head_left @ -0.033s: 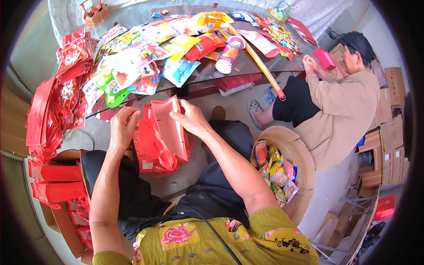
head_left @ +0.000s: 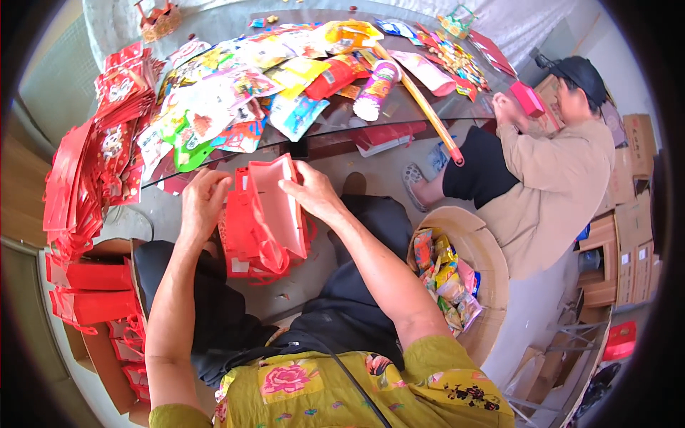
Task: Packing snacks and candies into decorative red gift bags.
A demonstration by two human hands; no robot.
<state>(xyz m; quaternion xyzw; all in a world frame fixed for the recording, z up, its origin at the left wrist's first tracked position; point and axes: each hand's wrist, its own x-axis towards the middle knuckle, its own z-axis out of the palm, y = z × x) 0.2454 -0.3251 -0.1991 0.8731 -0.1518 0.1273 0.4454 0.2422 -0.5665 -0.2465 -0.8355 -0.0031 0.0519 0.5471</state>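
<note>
A red paper gift bag (head_left: 275,207) hangs between my hands above my lap, its mouth open and its pale inside showing. My right hand (head_left: 314,191) grips the bag's upper right edge, with the thumb over the rim and the fingers outside. Beside the bag's upper left corner is my left hand (head_left: 205,203), its fingers curled together; whatever they pinch, if anything, is hidden. A red ribbon handle (head_left: 272,255) droops from the bag's near side. Just beyond, a heap of colourful snack packets (head_left: 214,107) covers the glass table (head_left: 399,110).
Flat red bags (head_left: 75,185) are stacked at the table's left. Below them, a cardboard box (head_left: 93,349) holds opened red bags. Right of my legs stands a round cardboard bin (head_left: 492,285) with snack packets inside. A co-worker (head_left: 549,178) sits at right, near a long orange tube (head_left: 428,110).
</note>
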